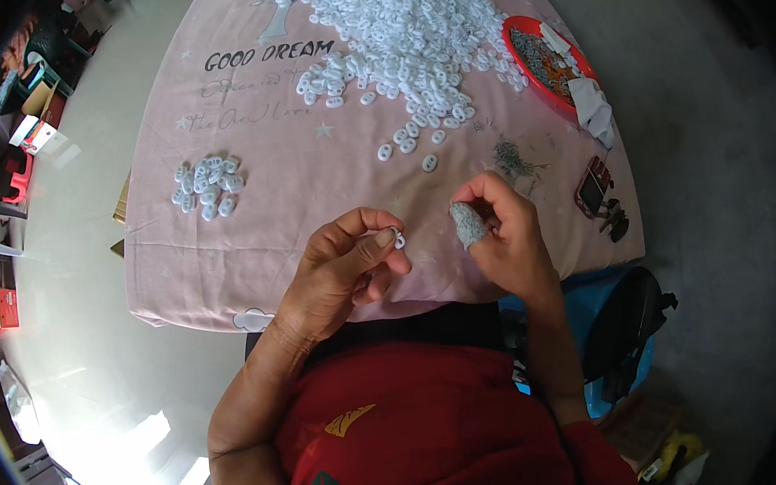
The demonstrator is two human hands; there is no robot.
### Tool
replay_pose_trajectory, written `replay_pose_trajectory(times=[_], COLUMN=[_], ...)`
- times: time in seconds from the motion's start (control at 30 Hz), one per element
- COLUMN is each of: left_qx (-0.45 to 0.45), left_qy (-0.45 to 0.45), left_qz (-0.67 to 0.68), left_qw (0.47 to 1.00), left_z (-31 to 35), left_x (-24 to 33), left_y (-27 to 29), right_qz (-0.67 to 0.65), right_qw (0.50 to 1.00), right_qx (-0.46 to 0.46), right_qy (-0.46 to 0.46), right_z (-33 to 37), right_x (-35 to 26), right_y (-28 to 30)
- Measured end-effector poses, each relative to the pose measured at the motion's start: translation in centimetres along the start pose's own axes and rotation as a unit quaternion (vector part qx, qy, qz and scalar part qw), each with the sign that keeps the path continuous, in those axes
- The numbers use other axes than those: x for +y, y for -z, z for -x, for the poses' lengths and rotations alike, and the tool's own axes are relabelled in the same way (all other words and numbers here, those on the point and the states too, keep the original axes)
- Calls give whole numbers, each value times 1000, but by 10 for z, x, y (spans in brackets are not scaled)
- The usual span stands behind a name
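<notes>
In front of me, over the near part of the pink cloth-covered table (292, 182), my left hand (331, 265) pinches a small white oval piece (399, 240) between thumb and fingertips. To its right, my right hand (516, 241) is raised with bent fingers closed together. A grey fabric cover (469, 224) sits at its thumb side; whatever lies in the fingertips is hidden or too small to make out. A large heap of white oval pieces with two holes (418, 39) spreads over the far table. A smaller group of them (208, 185) lies at the left.
Beside the right hand lies a tangle of thin grey-green strands (514, 160). A red tray (535, 87) with small loose bits stands at the far right, a white cloth (592, 106) over its edge. A phone (593, 187) and a small dark object (617, 223) rest near the right edge.
</notes>
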State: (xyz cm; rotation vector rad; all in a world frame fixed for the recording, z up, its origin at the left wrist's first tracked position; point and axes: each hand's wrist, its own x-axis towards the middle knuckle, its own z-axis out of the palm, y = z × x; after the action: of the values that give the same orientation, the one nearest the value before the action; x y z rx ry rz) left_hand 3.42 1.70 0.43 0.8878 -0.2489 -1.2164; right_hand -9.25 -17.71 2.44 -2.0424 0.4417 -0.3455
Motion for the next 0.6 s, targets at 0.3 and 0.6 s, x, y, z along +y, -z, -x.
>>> replay_pose_trajectory(times=[0.3, 0.6], left_qx=[12, 25], left_qy=[1, -1], left_qz=[41, -35], left_qw=[999, 999], left_z=[-4, 2], left_x=[-2, -3], left_y=[-2, -1], right_qz=[-151, -205], right_qw=[988, 975], right_qx=[-22, -86], right_qy=[34, 27], right_z=[9, 19], right_x=[10, -10], right_y=[2, 2])
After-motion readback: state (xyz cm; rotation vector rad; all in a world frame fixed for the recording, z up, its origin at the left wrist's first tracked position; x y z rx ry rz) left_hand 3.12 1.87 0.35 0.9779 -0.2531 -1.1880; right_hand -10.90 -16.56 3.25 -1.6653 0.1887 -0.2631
